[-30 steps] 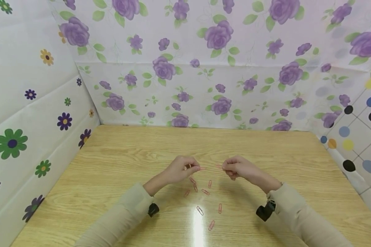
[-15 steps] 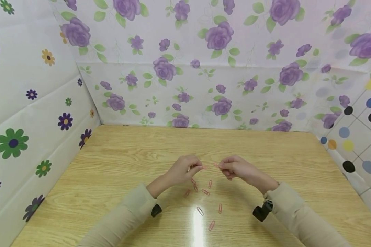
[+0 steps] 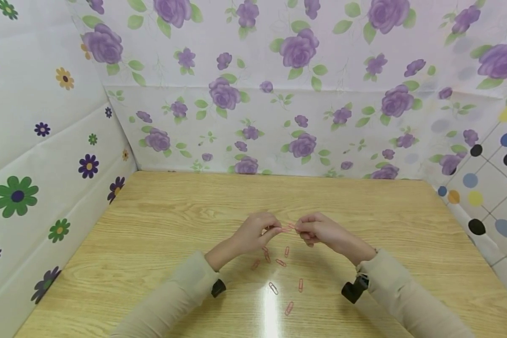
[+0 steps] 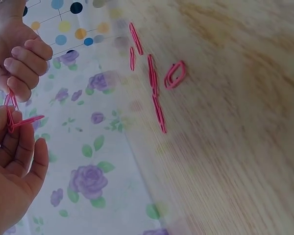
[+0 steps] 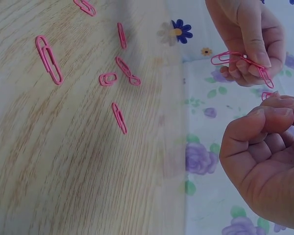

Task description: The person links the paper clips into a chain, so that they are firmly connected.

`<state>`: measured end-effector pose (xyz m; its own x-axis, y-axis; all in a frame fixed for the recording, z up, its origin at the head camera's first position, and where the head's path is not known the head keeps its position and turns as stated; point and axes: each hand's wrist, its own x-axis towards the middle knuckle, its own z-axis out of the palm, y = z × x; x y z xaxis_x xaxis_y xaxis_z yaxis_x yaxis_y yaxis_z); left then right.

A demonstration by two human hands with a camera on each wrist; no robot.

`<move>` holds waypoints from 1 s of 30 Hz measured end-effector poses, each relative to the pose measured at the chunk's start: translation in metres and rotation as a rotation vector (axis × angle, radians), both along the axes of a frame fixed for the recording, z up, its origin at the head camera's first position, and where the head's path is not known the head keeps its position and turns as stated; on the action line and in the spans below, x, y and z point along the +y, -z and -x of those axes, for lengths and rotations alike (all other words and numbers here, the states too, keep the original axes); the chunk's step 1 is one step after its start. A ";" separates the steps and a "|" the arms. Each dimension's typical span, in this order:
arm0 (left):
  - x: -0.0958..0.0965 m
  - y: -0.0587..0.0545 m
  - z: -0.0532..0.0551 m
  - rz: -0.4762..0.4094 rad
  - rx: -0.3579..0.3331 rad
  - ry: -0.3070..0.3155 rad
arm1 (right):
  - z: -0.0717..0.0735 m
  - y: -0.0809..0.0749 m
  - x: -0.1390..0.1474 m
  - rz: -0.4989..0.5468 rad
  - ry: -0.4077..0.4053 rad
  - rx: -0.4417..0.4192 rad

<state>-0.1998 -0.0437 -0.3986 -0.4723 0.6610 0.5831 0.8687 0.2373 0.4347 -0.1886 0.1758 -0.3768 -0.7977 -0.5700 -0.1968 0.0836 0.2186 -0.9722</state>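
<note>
Eight pink paper clips [image 3: 301, 285] lie on one wooden table [image 3: 186, 202]. Above it, the left hand [image 3: 255, 232] pinches two clips [image 5: 265, 78]; the right hand [image 3: 318, 230] pinches one clip [image 5: 266, 95] near them.

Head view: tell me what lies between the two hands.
In the head view, pink paper clips, pinched by the left hand and the right hand, stick into the small gap between them. Whether the clips touch, I cannot tell.

Pink paperclips [image 5: 49, 59]; purple-flowered white backdrop [image 3: 262, 122]
</note>
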 end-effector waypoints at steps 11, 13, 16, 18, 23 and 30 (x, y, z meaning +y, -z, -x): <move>0.002 -0.001 -0.002 0.040 0.026 -0.034 | -0.001 0.003 -0.003 0.001 -0.003 -0.022; 0.002 -0.001 -0.002 0.050 0.046 -0.039 | -0.001 0.003 -0.003 0.004 -0.009 -0.015; 0.003 -0.001 -0.002 0.058 0.071 -0.048 | -0.001 0.004 -0.003 0.003 -0.013 -0.009; 0.003 -0.001 -0.002 0.059 0.089 -0.054 | -0.001 0.004 -0.002 0.005 -0.020 -0.001; 0.005 -0.001 -0.002 0.047 0.134 -0.074 | -0.003 0.004 -0.003 0.002 -0.019 0.011; 0.005 -0.002 -0.004 0.045 0.159 -0.099 | -0.005 0.003 -0.005 0.016 -0.028 0.027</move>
<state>-0.1957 -0.0384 -0.3967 -0.4409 0.6427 0.6265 0.8969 0.3411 0.2813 -0.1839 0.1711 -0.3799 -0.7862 -0.5953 -0.1657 0.0511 0.2047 -0.9775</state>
